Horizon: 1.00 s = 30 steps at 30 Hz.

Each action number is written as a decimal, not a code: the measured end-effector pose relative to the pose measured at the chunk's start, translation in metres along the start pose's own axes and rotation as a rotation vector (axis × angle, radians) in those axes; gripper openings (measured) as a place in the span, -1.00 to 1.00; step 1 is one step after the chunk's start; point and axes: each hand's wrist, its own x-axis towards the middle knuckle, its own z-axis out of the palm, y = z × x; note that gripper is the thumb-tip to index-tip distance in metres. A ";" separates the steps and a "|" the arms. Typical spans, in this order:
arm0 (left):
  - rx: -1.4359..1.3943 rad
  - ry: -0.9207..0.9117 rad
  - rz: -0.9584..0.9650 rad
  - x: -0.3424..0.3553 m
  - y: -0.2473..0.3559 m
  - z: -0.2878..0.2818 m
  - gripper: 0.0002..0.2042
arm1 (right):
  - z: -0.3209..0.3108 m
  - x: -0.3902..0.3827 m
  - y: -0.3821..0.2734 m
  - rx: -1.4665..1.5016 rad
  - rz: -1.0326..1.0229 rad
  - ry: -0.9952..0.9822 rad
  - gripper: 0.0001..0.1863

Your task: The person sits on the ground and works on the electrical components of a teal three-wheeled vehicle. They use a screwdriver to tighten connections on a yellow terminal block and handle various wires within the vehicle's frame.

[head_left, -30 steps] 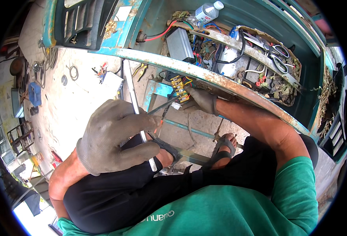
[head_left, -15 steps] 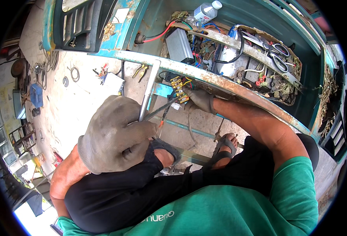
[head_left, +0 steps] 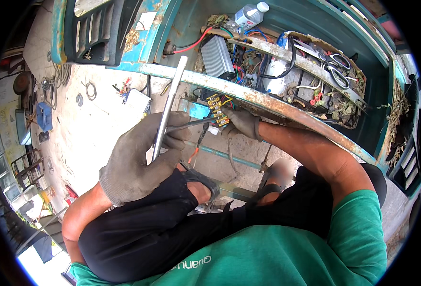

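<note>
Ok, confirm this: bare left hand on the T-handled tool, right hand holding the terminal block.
Wrong: the head view shows the left hand gloved, not bare. It is on the T-handled tool, and the right hand holds the terminal block.

The gloved left hand (head_left: 141,157) holds a T-handled driver (head_left: 171,101), its dark shaft (head_left: 194,124) reaching a brass-coloured screw terminal block (head_left: 216,107). The gloved right hand (head_left: 242,122) grips that block just beside a rusty teal frame rail (head_left: 287,101) (scissors (head_left: 329,67) and a capped plastic bottle (head_left: 250,16) sit in the compartment (head_left: 315,24) beyond).
</note>
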 end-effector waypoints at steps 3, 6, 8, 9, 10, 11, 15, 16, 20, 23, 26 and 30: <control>0.094 0.020 0.059 0.003 0.001 0.001 -0.47 | -0.002 0.002 0.000 -0.100 -0.001 0.042 -0.40; 0.227 0.040 0.134 0.004 0.003 0.001 -0.52 | -0.006 0.006 -0.001 -0.165 0.067 0.033 -0.39; 0.332 0.012 0.195 0.004 0.003 -0.001 -0.56 | -0.005 0.002 -0.002 -0.162 -0.003 0.042 -0.40; 0.397 -0.028 0.229 0.004 0.002 -0.005 -0.59 | -0.004 0.000 -0.003 -0.161 -0.038 0.047 -0.41; 0.461 -0.069 0.264 0.004 0.001 -0.007 -0.61 | -0.005 0.001 -0.001 -0.127 -0.050 0.042 -0.42; 0.451 -0.062 0.306 0.004 0.000 -0.006 -0.68 | -0.006 0.003 0.002 -0.093 -0.062 0.038 -0.44; 0.420 -0.093 0.358 0.001 -0.008 -0.011 -0.66 | -0.004 0.003 -0.003 -0.164 -0.008 0.060 -0.50; 0.396 -0.090 0.353 -0.001 -0.008 -0.011 -0.64 | -0.002 0.001 -0.005 -0.176 -0.005 0.056 -0.49; 0.280 -0.072 0.223 -0.004 -0.001 -0.004 -0.57 | 0.001 -0.004 -0.003 -0.159 -0.028 0.070 -0.47; 0.163 -0.012 0.037 -0.005 0.005 0.002 -0.55 | 0.001 -0.003 -0.001 -0.118 -0.023 0.081 -0.45; 0.156 0.004 0.056 -0.008 0.002 0.004 -0.62 | 0.000 -0.002 -0.004 -0.158 0.024 0.056 -0.47; 0.402 -0.019 0.173 -0.007 -0.004 -0.002 -0.70 | 0.003 -0.006 -0.008 -0.172 -0.025 0.083 -0.52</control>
